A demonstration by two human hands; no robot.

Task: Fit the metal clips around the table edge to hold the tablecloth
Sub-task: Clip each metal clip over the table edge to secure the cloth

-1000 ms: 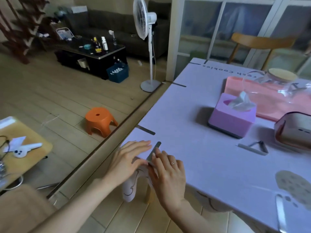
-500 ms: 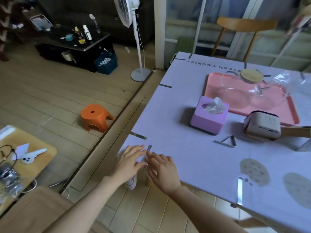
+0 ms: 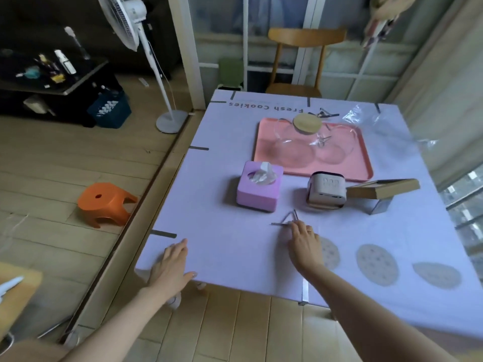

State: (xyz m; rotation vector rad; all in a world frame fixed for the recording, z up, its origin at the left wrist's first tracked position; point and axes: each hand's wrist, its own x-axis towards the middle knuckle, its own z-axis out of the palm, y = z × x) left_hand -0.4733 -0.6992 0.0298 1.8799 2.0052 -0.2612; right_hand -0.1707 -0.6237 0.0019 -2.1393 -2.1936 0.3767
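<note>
One loose metal clip (image 3: 286, 221), bent into triangle, lies flat on tablecloth (image 3: 222, 246) mid-table, toward near edge, just in front of purple tissue box (image 3: 258, 189). Reaching to it: right hand (image 3: 304, 242), fingers extended and close together, tips on clip's right end; pinch or mere touch, cannot tell. At near-left corner: left hand (image 3: 170, 265) palm-down on cloth, fingers straight and together, thumb out along near edge. Beyond it on left edge, fitted clip (image 3: 163, 234) grips cloth; second fitted clip (image 3: 304, 291) on near edge.
</note>
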